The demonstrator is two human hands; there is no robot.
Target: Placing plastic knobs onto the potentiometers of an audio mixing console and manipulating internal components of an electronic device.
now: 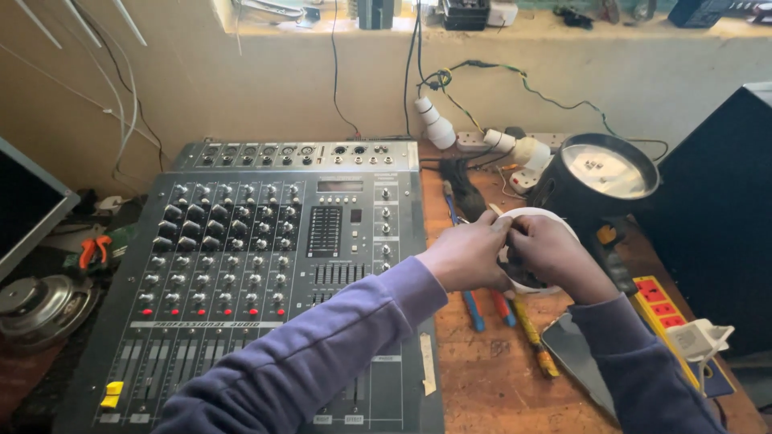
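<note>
Soft daylight fills the room, seemingly from the window ledge along the top of the frame. The pale wall is evenly lit, and the wooden tabletop shows only faint shadows. A bright sheen sits on the round lamp glass at upper right. Focus is sharp; straight lines bow slightly at the edges.

Your left hand and right hand grip a smooth white plastic ring with a slight sheen. Your sleeves are soft, matt purple cloth. The bench is bare wood, rough and scuffed (dull orange-brown). The audio mixer has a matt dark grey metal panel with black plastic knobs. The round lamp housing looks glossy black.
</note>
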